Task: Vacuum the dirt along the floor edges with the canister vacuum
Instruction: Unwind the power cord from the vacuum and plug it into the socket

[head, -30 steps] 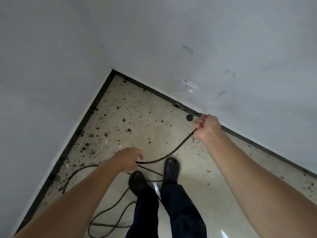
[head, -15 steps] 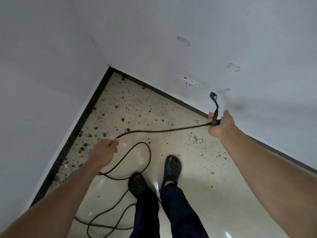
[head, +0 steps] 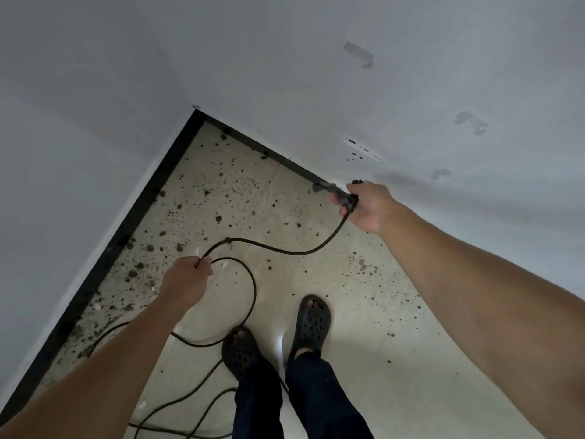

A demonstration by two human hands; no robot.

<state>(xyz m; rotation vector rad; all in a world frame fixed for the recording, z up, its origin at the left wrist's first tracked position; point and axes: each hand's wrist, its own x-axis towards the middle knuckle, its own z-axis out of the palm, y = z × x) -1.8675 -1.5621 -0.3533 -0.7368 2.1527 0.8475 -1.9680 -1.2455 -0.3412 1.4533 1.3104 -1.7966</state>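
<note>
dirty floor corner point(head: 218, 172); left grip point(head: 185, 282) tight around black cord point(head: 285, 251), right grip point(head: 367, 205) tight around its plug point(head: 343, 198)

floor point(head: 316, 270): cream, glossy, speckled with dark dirt point(head: 218, 218) | skirting point(head: 126, 229): black | walls point(head: 79, 137): pale grey-white | cord point(head: 253, 293): black | plug point(head: 343, 198): black | clogs point(head: 311, 324): black, perforated | trousers point(head: 319, 403): dark navy | socket point(head: 362, 151): white

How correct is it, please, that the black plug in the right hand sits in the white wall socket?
No: the head view shows the right hand gripping the black plug clear of the white wall socket; the left hand holds its black cord.
</note>
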